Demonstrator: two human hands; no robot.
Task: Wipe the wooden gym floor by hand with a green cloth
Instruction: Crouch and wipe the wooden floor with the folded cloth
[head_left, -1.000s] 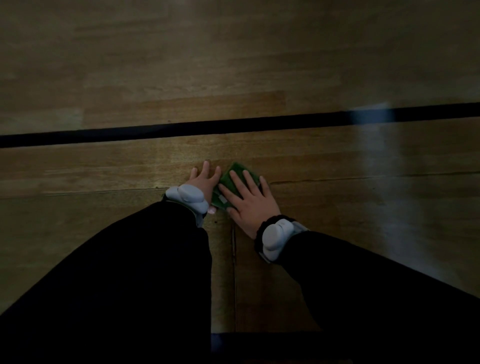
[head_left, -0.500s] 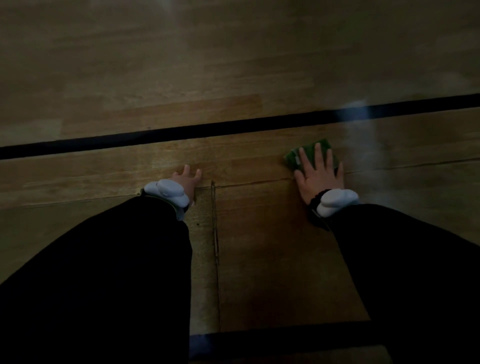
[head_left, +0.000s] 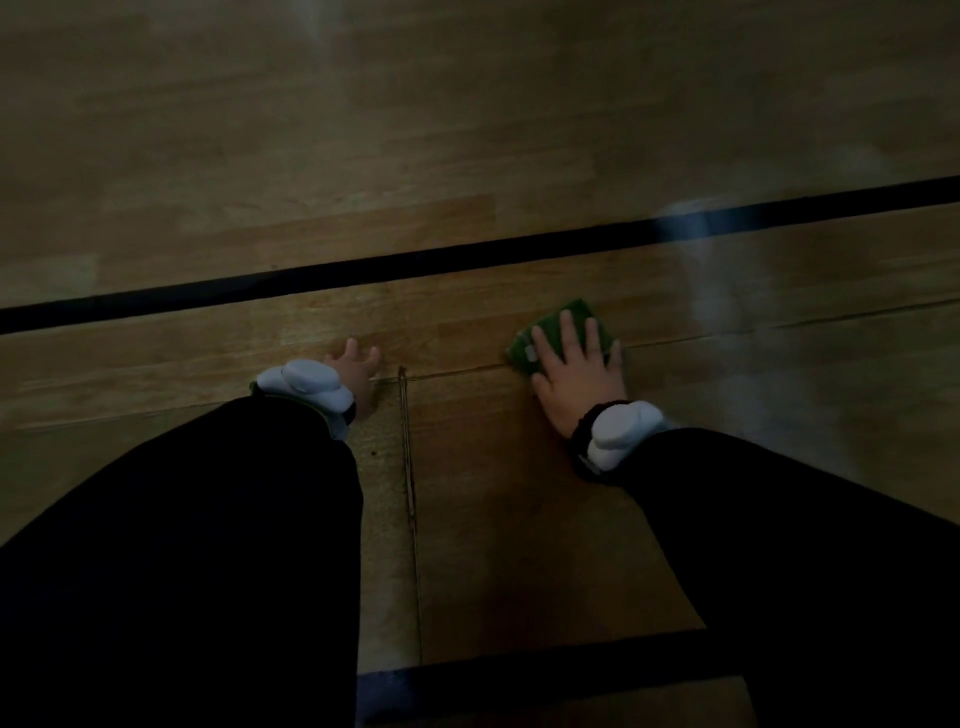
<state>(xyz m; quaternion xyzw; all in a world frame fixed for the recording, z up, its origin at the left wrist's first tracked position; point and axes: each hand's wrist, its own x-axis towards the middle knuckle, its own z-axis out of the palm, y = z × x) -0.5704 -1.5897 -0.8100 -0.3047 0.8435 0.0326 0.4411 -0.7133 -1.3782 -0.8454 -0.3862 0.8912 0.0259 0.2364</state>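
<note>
A folded green cloth (head_left: 556, 325) lies flat on the wooden gym floor (head_left: 467, 130), right of centre. My right hand (head_left: 579, 371) presses down on it with spread fingers, covering its near half. My left hand (head_left: 356, 371) rests palm-down on the bare boards to the left, holding nothing; a white wrist device hides most of it. Both arms wear black sleeves.
A black court line (head_left: 415, 262) crosses the floor beyond my hands, rising to the right. A second dark line (head_left: 545, 670) runs near the bottom edge. A narrow seam (head_left: 410, 493) between boards runs toward me between my arms. A pale glare streak (head_left: 696, 260) lies at the right.
My right hand slid the cloth away from my left hand to the right a second ago, and has since come back slightly leftward. My left hand has stayed planted.
</note>
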